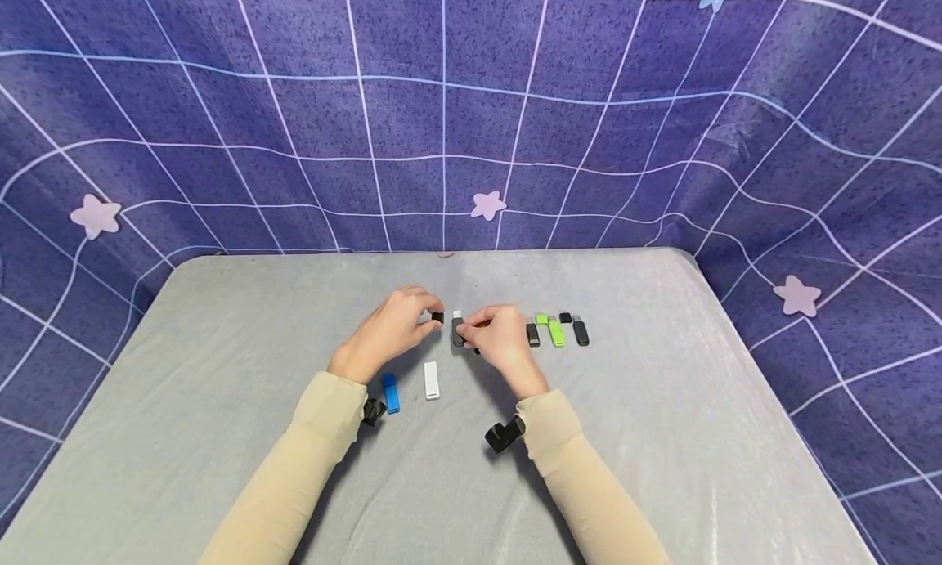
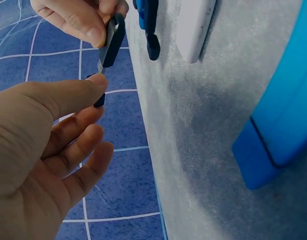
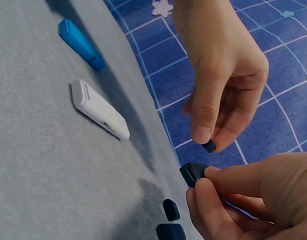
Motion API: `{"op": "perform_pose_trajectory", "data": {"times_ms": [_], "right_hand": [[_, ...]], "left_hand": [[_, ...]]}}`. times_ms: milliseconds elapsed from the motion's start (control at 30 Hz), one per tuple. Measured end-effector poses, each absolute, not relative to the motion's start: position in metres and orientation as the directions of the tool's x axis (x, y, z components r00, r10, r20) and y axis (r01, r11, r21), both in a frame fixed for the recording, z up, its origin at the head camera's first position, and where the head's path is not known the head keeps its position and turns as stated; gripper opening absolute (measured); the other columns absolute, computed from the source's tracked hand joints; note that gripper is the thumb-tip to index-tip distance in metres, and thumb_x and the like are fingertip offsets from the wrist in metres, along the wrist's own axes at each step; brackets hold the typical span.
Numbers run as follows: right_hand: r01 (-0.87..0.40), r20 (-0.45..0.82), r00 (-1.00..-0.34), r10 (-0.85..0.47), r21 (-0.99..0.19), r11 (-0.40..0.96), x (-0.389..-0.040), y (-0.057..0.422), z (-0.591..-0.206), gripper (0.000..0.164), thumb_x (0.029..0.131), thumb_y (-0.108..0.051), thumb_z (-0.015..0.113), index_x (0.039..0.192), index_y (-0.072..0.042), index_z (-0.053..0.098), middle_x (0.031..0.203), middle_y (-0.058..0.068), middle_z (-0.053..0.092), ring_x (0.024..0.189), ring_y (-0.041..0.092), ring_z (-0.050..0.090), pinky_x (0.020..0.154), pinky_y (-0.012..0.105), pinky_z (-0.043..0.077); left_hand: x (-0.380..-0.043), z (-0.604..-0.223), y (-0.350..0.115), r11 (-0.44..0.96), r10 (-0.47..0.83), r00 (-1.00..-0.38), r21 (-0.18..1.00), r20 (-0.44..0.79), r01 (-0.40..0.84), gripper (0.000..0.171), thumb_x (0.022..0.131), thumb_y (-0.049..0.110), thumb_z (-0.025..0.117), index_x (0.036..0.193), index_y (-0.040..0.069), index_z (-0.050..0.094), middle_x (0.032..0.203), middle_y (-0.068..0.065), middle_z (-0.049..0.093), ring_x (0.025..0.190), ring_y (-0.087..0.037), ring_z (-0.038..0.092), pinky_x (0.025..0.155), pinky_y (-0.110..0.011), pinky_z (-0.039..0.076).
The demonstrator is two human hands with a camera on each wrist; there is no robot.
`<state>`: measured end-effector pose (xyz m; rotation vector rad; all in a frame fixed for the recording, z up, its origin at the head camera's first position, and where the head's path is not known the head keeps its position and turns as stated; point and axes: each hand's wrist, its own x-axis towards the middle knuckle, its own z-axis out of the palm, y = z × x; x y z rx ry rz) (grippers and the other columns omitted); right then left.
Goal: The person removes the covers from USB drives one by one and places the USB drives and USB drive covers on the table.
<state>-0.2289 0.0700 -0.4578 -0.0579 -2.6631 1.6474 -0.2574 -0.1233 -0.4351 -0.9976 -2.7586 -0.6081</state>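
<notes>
My left hand pinches a small black cap between thumb and index finger, its other fingers loosely bent. Just to the right, my right hand holds a black USB flash drive by its body. The drive's metal plug is bare and points away from me, a short way from the cap in the head view. Nearer to me lie a white USB flash drive and a blue one with its cap on, below the left hand.
Right of my right hand, a black drive, a green drive with its green cap, and another black drive with its cap lie in a row on the grey cloth-covered table. A purple gridded curtain hangs behind.
</notes>
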Motion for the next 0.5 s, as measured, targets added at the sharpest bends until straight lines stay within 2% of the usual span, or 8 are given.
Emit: {"op": "perform_pose_trajectory", "data": {"times_ms": [267, 500], "right_hand": [[0.003, 0.015, -0.999, 0.031, -0.857, 0.516, -0.2280, 0.0645, -0.4586, 0.009, 0.085, -0.010, 0.083, 0.079, -0.006, 0.080, 0.065, 0.006, 0.074, 0.060, 0.020, 0.073, 0.048, 0.020, 0.047], [0.030, -0.019, -0.999, 0.027, -0.850, 0.526, -0.2298, 0.0596, -0.4595, 0.008, 0.085, -0.008, 0.083, 0.078, -0.005, 0.080, 0.067, 0.007, 0.075, 0.052, 0.008, 0.067, 0.048, 0.021, 0.051]], "left_hand": [[-0.2585, -0.4391, -0.1233, 0.705, 0.585, -0.774, 0.319, 0.243, 0.634, 0.017, 0.091, 0.008, 0.079, 0.106, 0.002, 0.075, 0.107, -0.011, 0.075, 0.104, -0.027, 0.070, 0.094, -0.040, 0.057], [-0.2565, -0.4422, -0.1227, 0.745, 0.553, -0.812, 0.324, 0.187, 0.583, 0.016, 0.088, 0.007, 0.080, 0.103, 0.002, 0.076, 0.103, -0.011, 0.075, 0.099, -0.027, 0.070, 0.090, -0.041, 0.058]]}}
